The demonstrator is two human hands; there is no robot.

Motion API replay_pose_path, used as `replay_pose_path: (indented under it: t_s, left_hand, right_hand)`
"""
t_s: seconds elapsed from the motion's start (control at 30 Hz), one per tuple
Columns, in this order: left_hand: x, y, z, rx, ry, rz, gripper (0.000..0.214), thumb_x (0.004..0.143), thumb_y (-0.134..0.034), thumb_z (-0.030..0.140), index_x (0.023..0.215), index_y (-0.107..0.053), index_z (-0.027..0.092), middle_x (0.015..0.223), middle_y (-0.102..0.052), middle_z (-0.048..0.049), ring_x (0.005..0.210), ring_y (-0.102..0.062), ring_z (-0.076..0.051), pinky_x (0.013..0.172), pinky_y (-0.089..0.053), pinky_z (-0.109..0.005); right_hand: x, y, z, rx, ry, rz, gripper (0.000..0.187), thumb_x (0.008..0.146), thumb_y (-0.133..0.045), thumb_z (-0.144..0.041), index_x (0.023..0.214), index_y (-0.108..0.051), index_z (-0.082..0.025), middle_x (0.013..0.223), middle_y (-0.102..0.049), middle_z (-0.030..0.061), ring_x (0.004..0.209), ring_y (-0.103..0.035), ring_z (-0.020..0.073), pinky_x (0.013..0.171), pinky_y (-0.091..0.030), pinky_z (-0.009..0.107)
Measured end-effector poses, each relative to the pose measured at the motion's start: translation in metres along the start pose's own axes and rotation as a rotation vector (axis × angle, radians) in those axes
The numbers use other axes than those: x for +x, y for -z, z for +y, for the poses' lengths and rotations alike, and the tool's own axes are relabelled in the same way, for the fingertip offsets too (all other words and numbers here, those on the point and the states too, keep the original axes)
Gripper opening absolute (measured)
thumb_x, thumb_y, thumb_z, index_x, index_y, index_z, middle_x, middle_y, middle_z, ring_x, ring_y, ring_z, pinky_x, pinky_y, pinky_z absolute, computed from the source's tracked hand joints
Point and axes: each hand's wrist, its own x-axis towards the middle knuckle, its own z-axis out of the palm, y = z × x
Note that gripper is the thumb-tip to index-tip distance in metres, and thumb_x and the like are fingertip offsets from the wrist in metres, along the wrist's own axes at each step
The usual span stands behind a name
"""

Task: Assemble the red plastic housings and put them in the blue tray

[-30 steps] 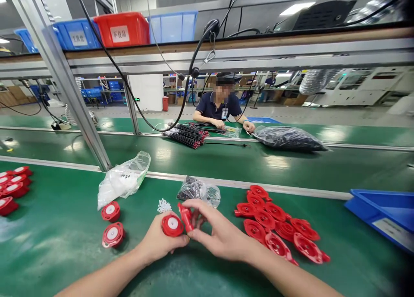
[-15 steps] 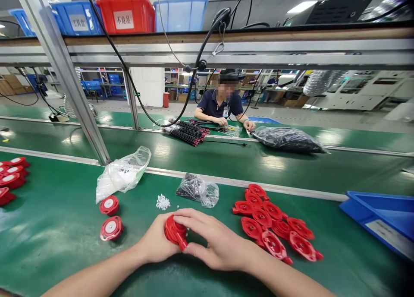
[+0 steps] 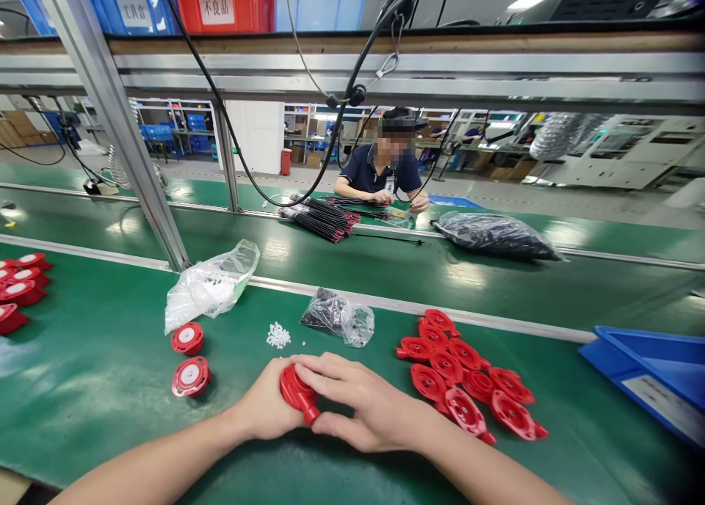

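A round red plastic part with a short spout [image 3: 297, 392] is held between my two hands above the green work surface. My left hand [image 3: 268, 404] is closed around its left side. From the right, my right hand [image 3: 358, 404] grips it, fingers over the top and thumb by the spout; its underside is hidden. Just beyond lies a small pile of white pieces [image 3: 278, 335]. Several similar red parts [image 3: 465, 380] are spread to the right of my right hand. On the left stand two red parts with white discs [image 3: 190, 375].
Behind the pile are a clear bag of white pieces [image 3: 212, 285] and a bag of black pieces [image 3: 333, 315]. A blue tray [image 3: 650, 373] stands at the right. A metal post [image 3: 118, 134] rises at the left. Across the bench sits a person [image 3: 380, 171] handling black cables [image 3: 319, 219].
The view has tipped slightly downward. Both hands keep hold of the red part, which has turned slightly. Across the bench, the person's hand has lifted a little.
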Motion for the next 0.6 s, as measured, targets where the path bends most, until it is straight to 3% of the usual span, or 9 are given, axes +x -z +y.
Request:
replay_pose_path:
  t_s: [0.13, 0.23, 0.33, 0.43, 0.5, 0.6]
  left_hand:
    - [-0.001, -0.002, -0.005, 0.031, 0.002, 0.056, 0.019, 0.060, -0.070, 0.011, 0.078, -0.062, 0.011, 0.068, -0.051, 0.0036, 0.066, -0.036, -0.010, 0.059, -0.034, -0.023]
    - [-0.004, -0.005, -0.001, 0.063, 0.014, 0.076, 0.023, 0.060, -0.066, 0.009, 0.084, -0.065, 0.011, 0.073, -0.059, 0.0022, 0.067, -0.040, -0.011, 0.061, -0.037, -0.024]
    - [-0.007, -0.010, 0.002, 0.146, 0.029, 0.190, 0.021, 0.057, -0.064, 0.007, 0.076, -0.060, 0.014, 0.070, -0.059, 0.0030, 0.065, -0.040, -0.010, 0.059, -0.036, -0.024]
    - [-0.007, -0.016, -0.002, 0.239, 0.014, 0.307, 0.017, 0.059, -0.064, 0.008, 0.068, -0.052, 0.017, 0.064, -0.055, 0.0042, 0.063, -0.039, -0.010, 0.058, -0.035, -0.024]
    - [-0.005, -0.019, -0.004, 0.185, -0.009, 0.280, 0.014, 0.062, -0.065, 0.009, 0.071, -0.056, 0.016, 0.068, -0.058, 0.0030, 0.063, -0.044, -0.010, 0.059, -0.038, -0.024]
    - [0.000, -0.022, -0.004, -0.068, 0.145, 0.139, 0.020, 0.067, -0.071, 0.016, 0.085, -0.062, 0.015, 0.062, -0.055, 0.0047, 0.051, -0.046, -0.009, 0.048, -0.039, -0.023]
  right_hand:
    - [-0.002, -0.013, 0.012, 0.011, 0.070, 0.044, 0.072, 0.105, -0.057, -0.047, 0.164, -0.024, -0.024, 0.155, -0.046, 0.0227, 0.126, -0.060, 0.0299, 0.102, -0.051, 0.047]
    - [-0.002, -0.025, 0.016, 0.052, 0.129, 0.145, 0.070, 0.105, -0.056, -0.050, 0.163, -0.028, -0.022, 0.148, -0.054, 0.0231, 0.114, -0.067, 0.0287, 0.090, -0.055, 0.044]
    - [-0.004, -0.041, 0.011, 0.058, 0.120, 0.340, 0.070, 0.099, -0.068, -0.047, 0.159, -0.038, -0.025, 0.135, -0.066, 0.0190, 0.101, -0.071, 0.0283, 0.082, -0.056, 0.042]
    - [-0.008, -0.055, 0.001, 0.011, 0.030, 0.492, 0.069, 0.094, -0.074, -0.043, 0.155, -0.045, -0.029, 0.134, -0.067, 0.0164, 0.093, -0.073, 0.0286, 0.081, -0.056, 0.042]
    - [-0.007, -0.056, -0.002, 0.025, -0.056, 0.500, 0.064, 0.091, -0.075, -0.043, 0.149, -0.054, -0.027, 0.119, -0.074, 0.0138, 0.077, -0.070, 0.0254, 0.075, -0.055, 0.041]
    - [0.001, -0.045, 0.004, 0.250, -0.436, 0.387, 0.047, 0.088, -0.074, -0.050, 0.126, -0.072, -0.022, 0.078, -0.072, 0.0042, 0.058, -0.056, 0.0182, 0.061, -0.048, 0.033]
